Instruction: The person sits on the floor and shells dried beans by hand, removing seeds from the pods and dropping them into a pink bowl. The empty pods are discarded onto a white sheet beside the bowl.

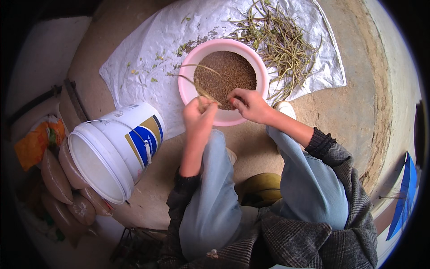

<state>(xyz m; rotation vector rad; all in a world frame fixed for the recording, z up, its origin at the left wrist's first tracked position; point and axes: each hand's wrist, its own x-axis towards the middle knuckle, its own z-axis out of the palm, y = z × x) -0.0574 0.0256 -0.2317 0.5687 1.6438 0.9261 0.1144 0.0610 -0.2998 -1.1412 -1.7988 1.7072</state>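
A pink plastic basin (262,80) in front of me holds a broad bed of small brown seeds (226,72). My left hand (201,116) is at the basin's near left rim, pinching several long, thin dry pods (203,93) whose far ends reach over the seeds and past the rim. My right hand (250,105) is over the near right side of the basin, its fingers curled inward; whether anything lies between them is hidden. A loose heap of long greenish-brown pods (287,47) lies right of the basin.
A white woven plastic sheet (134,64) underlies the basin and pods, with leaf scraps on it. At left, a white plastic bucket (111,148) with a wire handle lies on its side beside filled bags (57,178). A blue umbrella-like object (403,195) is at far right.
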